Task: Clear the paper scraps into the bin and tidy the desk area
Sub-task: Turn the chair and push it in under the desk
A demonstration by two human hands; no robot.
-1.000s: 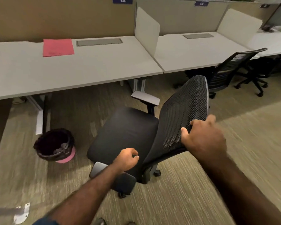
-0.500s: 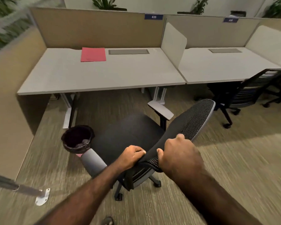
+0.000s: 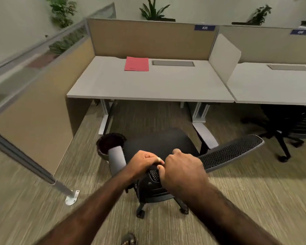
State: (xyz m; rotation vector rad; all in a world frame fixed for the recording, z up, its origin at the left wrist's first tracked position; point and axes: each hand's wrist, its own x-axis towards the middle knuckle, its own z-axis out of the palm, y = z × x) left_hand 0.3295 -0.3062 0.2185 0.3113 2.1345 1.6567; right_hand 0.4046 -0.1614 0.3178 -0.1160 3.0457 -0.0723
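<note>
A black mesh office chair faces the desk, its backrest running off to the right. My left hand and my right hand are side by side, both closed on the near end of the backrest's top edge. A black-lined bin stands on the floor left of the chair, partly hidden by the grey armrest. A red folder lies at the back of the desk. No paper scraps show on the desk.
A beige partition with a metal foot runs along the left. A second desk and another black chair stand to the right. White desk legs rise behind the bin. Carpet spreads around the chair.
My left hand came up from near the seat and gripped the backrest beside my right hand. The chair has turned to face the desk and moved closer to it and the bin.
</note>
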